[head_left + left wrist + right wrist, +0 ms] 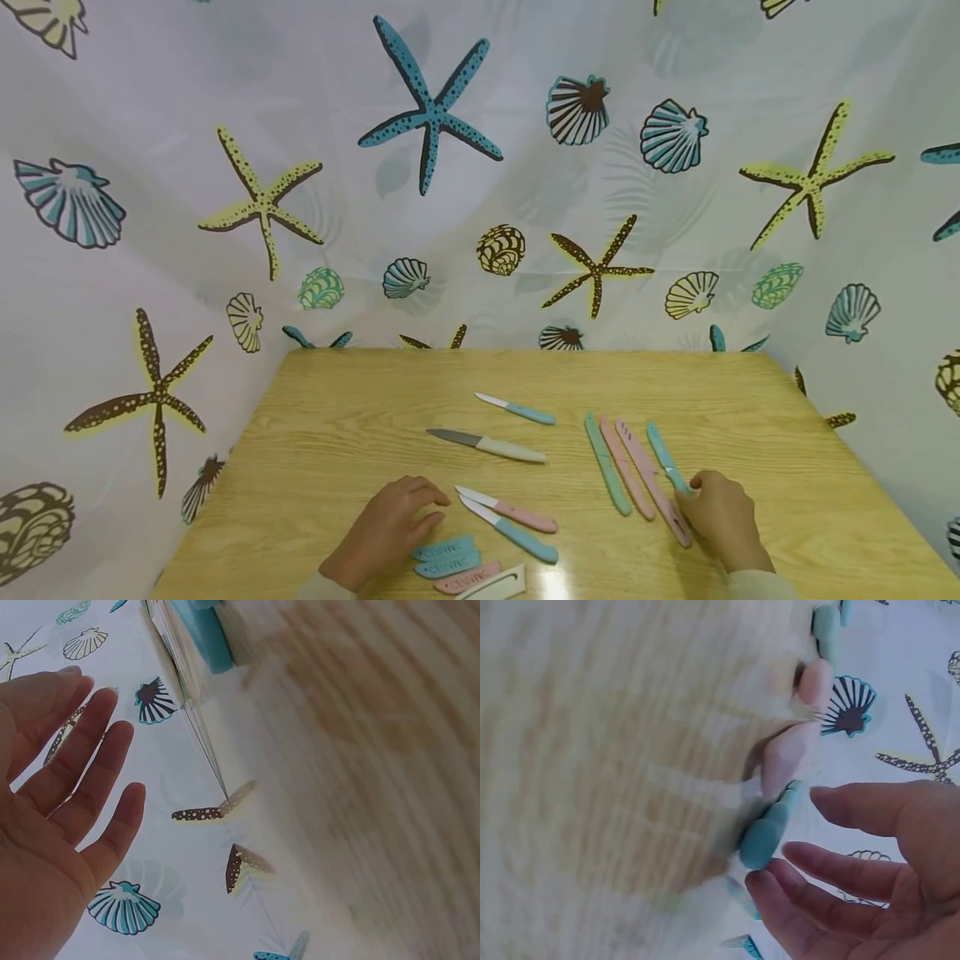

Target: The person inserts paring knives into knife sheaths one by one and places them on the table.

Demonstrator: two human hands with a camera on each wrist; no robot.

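My right hand (718, 512) is at the near end of a light blue knife (662, 446), the rightmost of a row. In the right wrist view its fingertips (761, 881) touch the knife's rounded blue end (761, 844), with the thumb held apart. Left of it lie a long pink knife (643, 462) with a slotted near end, a slimmer pink knife (626, 471) and a green knife (607, 467). My left hand (393, 525), fingers spread and holding nothing, hovers beside two blue blade sheaths (446, 550).
A pink sheath (465, 577) and a white sheath (495, 585) lie nearest me. Bare-bladed knives point left mid-table: one blue (528, 412), one cream-handled (510, 450), one pink (525, 517) and another blue (525, 542). Patterned cloth (450, 233) surrounds the wooden table (360, 392).
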